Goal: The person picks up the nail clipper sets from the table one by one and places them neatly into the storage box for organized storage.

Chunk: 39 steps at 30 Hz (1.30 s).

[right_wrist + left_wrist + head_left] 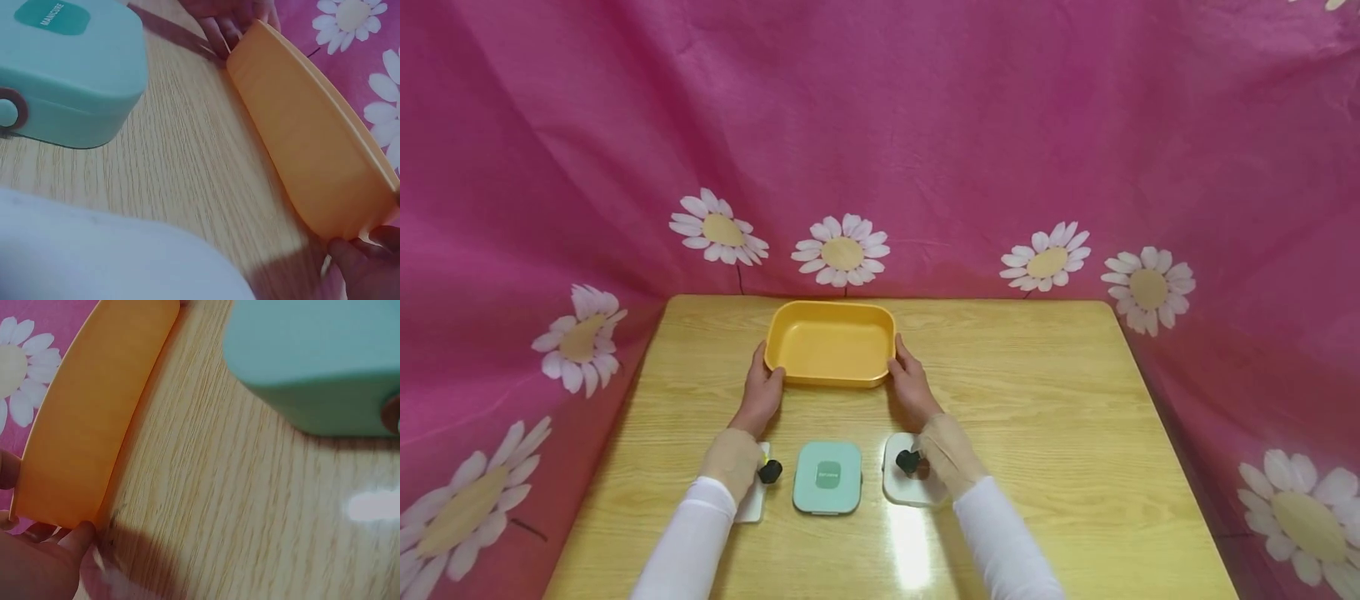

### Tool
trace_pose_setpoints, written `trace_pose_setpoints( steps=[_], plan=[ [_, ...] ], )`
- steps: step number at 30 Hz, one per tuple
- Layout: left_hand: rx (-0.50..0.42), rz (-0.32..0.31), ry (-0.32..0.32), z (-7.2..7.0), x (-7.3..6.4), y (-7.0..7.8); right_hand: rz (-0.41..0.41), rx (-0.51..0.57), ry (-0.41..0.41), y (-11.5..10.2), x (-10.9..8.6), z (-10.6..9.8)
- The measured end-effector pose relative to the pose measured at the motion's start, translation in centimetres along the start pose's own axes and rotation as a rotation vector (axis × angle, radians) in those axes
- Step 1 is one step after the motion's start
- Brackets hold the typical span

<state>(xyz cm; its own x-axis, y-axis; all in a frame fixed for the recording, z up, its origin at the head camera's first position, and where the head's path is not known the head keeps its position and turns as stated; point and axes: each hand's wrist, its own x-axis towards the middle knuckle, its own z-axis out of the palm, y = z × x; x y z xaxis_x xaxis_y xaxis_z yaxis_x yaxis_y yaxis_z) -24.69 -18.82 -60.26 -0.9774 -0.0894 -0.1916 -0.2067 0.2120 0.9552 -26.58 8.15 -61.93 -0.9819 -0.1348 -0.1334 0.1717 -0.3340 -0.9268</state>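
Note:
A yellow rectangular tray (831, 342) with raised sides lies toward the far edge of the table, its inside bare. My left hand (762, 393) grips its left end, thumb at the near corner and fingers around the outer side. On the opposite end my right hand (913, 387) holds the tray the same way. Both wrist views show fingertips low on the tray's wall, close to the wood. Nearer to me, between my forearms, sits a mint-green box (827, 498) with a label reading "MANICURE" in the right wrist view.
A white rounded box (898, 490) lies partly under my right wrist. Another white item (752, 507) is mostly hidden below my left wrist. The wooden table (1037, 400) backs onto a pink curtain (925, 150) with daisies, which also runs along both sides.

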Motion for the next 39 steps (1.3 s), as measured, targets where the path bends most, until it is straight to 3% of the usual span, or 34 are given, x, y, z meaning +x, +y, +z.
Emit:
trace_pose_setpoints(
  steps=[4,12,16,24,33,39],
  plan=[
    [0.000,-0.011,-0.007,0.3,0.0,0.2,0.014,-0.029,0.033,-0.2,-0.1,-0.4],
    [-0.005,-0.082,-0.008,1.0,-0.1,0.1,0.002,-0.216,0.100,-0.7,-0.6,-0.8],
    [-0.005,-0.057,-0.005,1.3,-0.2,0.2,-0.035,-0.332,0.132,-0.9,-0.8,-1.0],
    [0.016,-0.020,0.007,1.8,-0.5,-0.1,-0.083,-0.461,0.144,-0.4,-0.9,-2.0],
    [0.027,-0.025,-0.002,2.9,-1.0,0.2,-0.073,-0.483,0.134,-1.0,-1.4,-3.0],
    [0.019,-0.026,-0.013,3.8,-1.3,0.6,-0.053,-0.407,0.148,-1.1,-1.6,-3.8]
  ],
)
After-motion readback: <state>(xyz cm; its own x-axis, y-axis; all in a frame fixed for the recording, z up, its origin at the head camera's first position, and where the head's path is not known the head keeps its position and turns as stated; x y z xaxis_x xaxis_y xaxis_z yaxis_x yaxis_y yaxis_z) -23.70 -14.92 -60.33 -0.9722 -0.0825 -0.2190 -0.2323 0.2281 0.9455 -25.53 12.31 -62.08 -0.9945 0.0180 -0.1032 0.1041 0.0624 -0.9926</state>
